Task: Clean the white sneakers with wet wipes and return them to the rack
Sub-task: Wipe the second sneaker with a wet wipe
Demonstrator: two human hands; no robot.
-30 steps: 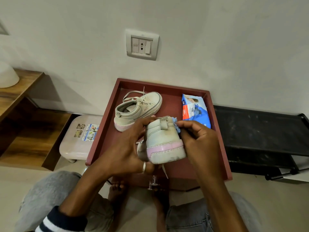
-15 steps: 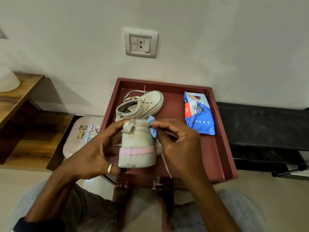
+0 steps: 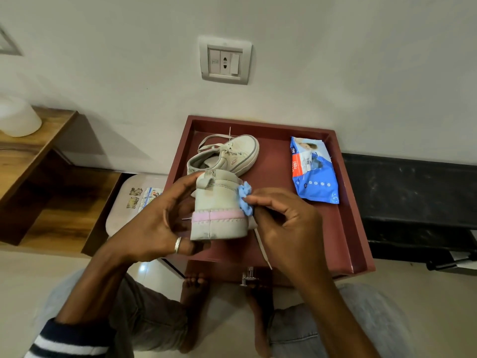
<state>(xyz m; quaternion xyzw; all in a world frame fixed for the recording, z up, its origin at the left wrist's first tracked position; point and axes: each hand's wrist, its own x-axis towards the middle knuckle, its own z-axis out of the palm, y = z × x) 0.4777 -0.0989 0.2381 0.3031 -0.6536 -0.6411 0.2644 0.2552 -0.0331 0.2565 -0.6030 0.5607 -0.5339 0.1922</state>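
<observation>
Above maroon tray, sneaker heel nearest

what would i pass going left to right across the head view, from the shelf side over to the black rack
white tub → left hand → held sneaker → blue wipe → right hand → wipes pack → black rack

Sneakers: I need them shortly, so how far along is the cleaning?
Done: a blue wipe is out. In hand: the left hand holds one sneaker while the right hand pinches the wipe against its heel; its sole shows grey smudges. Left: the other sneaker lies on the tray; both need racking.
</observation>
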